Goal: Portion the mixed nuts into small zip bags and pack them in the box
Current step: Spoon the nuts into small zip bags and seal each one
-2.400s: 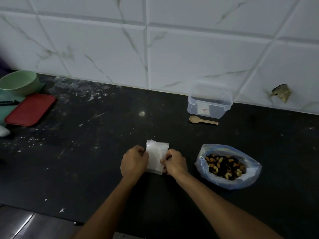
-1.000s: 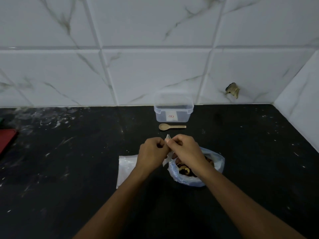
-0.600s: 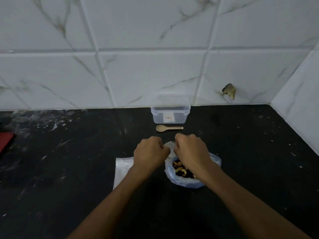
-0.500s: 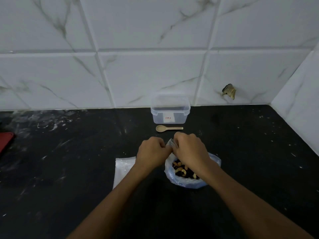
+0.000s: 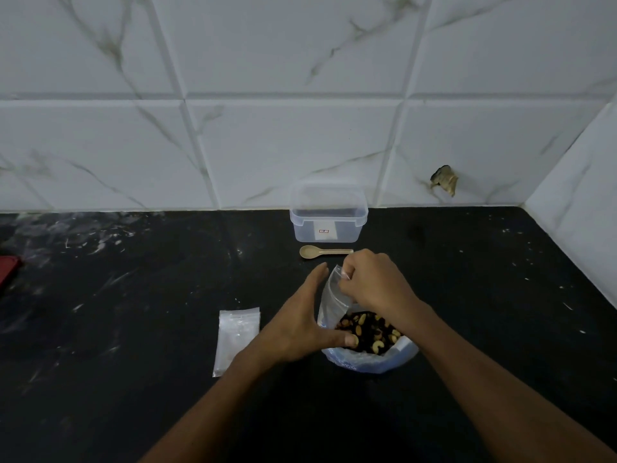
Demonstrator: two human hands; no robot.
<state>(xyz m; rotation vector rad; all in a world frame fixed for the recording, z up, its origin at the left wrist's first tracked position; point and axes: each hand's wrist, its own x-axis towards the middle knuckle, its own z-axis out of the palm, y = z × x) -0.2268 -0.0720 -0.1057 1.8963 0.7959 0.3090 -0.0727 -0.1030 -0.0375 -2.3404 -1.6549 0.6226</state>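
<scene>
Your right hand pinches the top edge of a small clear zip bag, fingers curled over the rim, holding it upright above the nuts. Your left hand is spread flat, fingers straight, palm against the left side of that zip bag; the thumb reaches across to the rim of the nut bag.

The nut bag, pale blue plastic with its top rolled down, sits on the black counter just in front of you. The mixed nuts inside show cashews among darker pieces. Some printing runs along its front lower edge, too small and blurred to read.

A stack of spare zip bags lies flat on the counter, just left of your left wrist.

The clear plastic box stands open at the back against the tiled wall. It carries a small white label with a red mark; the writing can't be made out. A wooden spoon lies just before the box, bowl to the left, handle end near your right knuckles.

A red object shows at the far left edge, cut off.
</scene>
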